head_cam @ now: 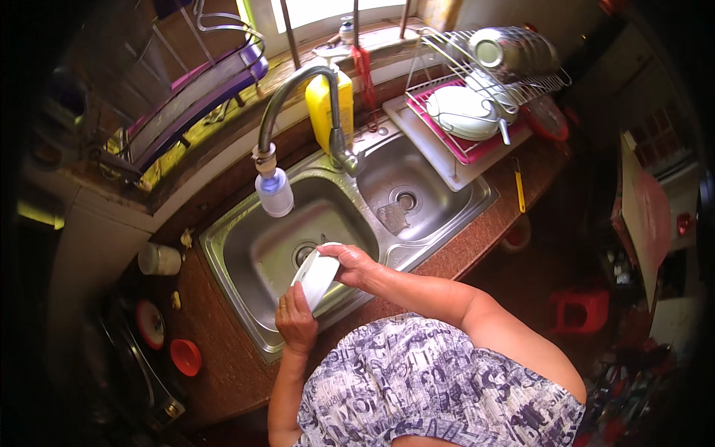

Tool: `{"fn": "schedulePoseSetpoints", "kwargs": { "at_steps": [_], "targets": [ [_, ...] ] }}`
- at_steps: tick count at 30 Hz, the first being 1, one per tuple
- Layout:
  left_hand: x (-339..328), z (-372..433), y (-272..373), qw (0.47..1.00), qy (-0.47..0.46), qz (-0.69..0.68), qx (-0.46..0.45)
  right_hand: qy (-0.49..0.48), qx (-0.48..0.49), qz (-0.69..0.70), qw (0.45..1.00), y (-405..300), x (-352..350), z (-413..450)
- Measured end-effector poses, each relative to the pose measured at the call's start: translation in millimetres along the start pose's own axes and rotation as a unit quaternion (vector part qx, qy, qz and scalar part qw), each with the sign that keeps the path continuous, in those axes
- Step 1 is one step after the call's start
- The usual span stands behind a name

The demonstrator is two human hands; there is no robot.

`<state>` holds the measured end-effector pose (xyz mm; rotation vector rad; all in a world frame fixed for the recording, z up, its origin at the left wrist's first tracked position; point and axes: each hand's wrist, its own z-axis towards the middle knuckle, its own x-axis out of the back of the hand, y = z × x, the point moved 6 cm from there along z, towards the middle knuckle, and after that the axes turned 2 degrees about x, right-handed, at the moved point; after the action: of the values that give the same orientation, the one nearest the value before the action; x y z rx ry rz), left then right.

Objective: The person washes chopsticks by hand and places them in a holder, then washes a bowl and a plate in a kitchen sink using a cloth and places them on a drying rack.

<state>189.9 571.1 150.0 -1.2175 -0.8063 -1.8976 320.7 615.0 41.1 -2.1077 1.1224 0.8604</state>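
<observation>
A white dish [317,279], tilted on edge, is held between both hands over the larger basin of a stainless steel sink [240,262]. My left hand [296,318] grips its lower end, thumb on the near face. At its upper end, my right hand [351,265] has hold of the rim. Above the basin hangs a curved metal faucet [271,114] with a white filter [275,193] on its spout; no water stream can be made out. In the smaller basin a greyish scrubbing pad [394,217] lies beside the drain.
A wire dish rack [435,128] with bowls stands on a white drainboard [402,120] right of the sink. Behind the faucet is a yellow bottle [330,106]. A yellow-handled tool [520,191] lies on the right counter. A red bowl [186,357] and a jar [160,258] sit at left.
</observation>
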Motion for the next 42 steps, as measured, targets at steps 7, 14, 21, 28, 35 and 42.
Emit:
{"fn": "schedulePoseSetpoints", "kwargs": {
  "at_steps": [7,14,21,28,35,42],
  "targets": [
    [-1,-8,22,0.995,0.010,-0.072,-0.069,-0.047,0.070,0.002,0.996,-30,4,-50],
    [-8,-10,22,0.983,0.017,-0.157,-0.098,-0.056,0.200,-0.005,0.978,-87,18,-134],
    [-22,-36,-24,0.981,-0.067,-0.158,0.091,-0.007,0.328,0.026,0.944,-164,80,-215],
    [-29,-64,-29,0.960,-0.120,-0.174,0.181,0.015,0.478,0.109,0.871,-253,133,-259],
    [-30,-73,18,0.934,-0.272,-0.191,0.133,-0.010,0.497,0.142,0.856,-338,158,-226],
    [-4,-87,22,0.936,-0.201,-0.197,0.211,-0.026,0.488,0.163,0.857,-405,150,-176]
  ]
}}
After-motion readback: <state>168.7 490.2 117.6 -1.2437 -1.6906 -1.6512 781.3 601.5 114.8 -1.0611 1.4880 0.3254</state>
